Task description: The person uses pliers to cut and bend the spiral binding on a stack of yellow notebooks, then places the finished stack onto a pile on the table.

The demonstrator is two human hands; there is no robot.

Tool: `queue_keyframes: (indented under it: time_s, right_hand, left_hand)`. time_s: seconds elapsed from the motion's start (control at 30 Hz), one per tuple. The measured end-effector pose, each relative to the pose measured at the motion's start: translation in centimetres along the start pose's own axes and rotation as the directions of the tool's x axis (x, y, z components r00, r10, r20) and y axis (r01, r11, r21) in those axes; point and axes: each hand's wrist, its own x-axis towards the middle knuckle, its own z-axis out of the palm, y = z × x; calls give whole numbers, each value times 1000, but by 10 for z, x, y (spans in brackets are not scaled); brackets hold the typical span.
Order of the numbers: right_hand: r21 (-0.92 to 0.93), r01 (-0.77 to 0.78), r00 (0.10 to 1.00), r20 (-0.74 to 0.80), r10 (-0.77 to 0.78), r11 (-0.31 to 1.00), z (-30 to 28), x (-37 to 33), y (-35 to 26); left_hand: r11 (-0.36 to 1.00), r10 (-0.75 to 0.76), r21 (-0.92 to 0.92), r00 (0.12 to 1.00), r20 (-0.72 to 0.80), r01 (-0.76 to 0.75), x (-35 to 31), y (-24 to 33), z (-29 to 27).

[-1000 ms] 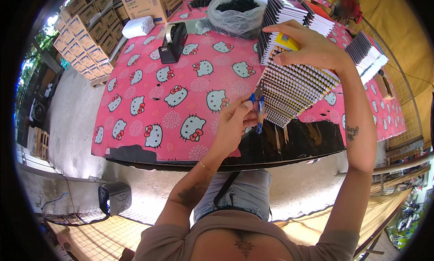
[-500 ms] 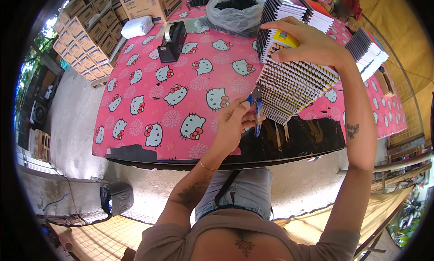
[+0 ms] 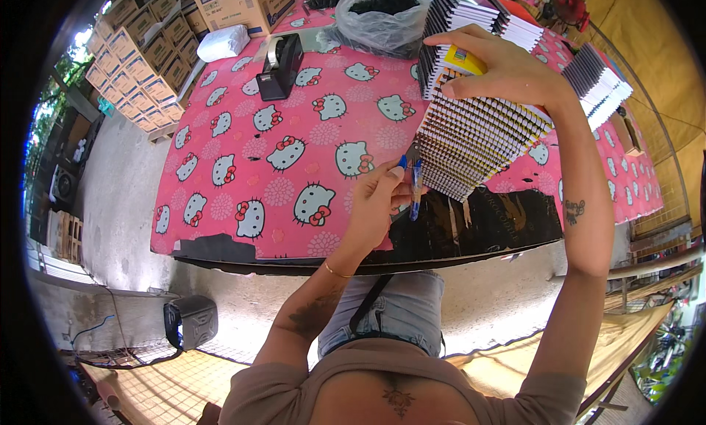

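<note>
A tall stack of spiral notebooks (image 3: 478, 134) stands at the table's front right, coil edges toward me, with a yellow cover on top. My right hand (image 3: 507, 68) grips the top of this stack, thumb on the near side and fingers stretched over the cover. In my left hand (image 3: 382, 193) is a pair of blue-handled pliers (image 3: 415, 182), held by the handles. Their metal jaws point up at the left edge of the coils; whether they touch a wire is too small to tell.
On the pink patterned table (image 3: 287, 182) stand a black tape dispenser (image 3: 281, 66), a clear bag of black coils (image 3: 382, 20) and more notebook stacks (image 3: 599, 86). A white packet (image 3: 223, 44) and a carton (image 3: 243, 9) lie far left. Stacked boxes (image 3: 140, 64) rise beyond the left edge.
My left hand and the pliers have shifted very slightly down and left along the coil edge. My right hand stays on top of the stack.
</note>
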Motion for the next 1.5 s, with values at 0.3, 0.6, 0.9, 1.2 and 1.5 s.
queue_keyframes:
  time_s: [0.3, 0.6, 0.9, 1.2, 1.5]
  right_hand:
    - [38, 15, 1000, -7, -15, 999, 2, 1, 2]
    - [37, 22, 1000, 3, -22, 999, 0, 1, 1]
    - [22, 30, 999, -13, -30, 999, 1, 0, 3]
    - [21, 9, 1000, 9, -9, 1000, -1, 0, -2]
    - [20, 22, 1000, -11, -22, 1000, 1, -1, 0]
  left_hand:
    - [998, -33, -59, 998, 44, 35, 3, 6, -3]
    - [717, 315, 630, 945, 91, -299, 3, -10, -6]
    - [996, -79, -39, 997, -27, 78, 4, -5, -4]
    - [914, 171, 373, 985, 3, -160, 4, -14, -11]
    - [995, -92, -32, 996, -9, 92, 3, -11, -10]
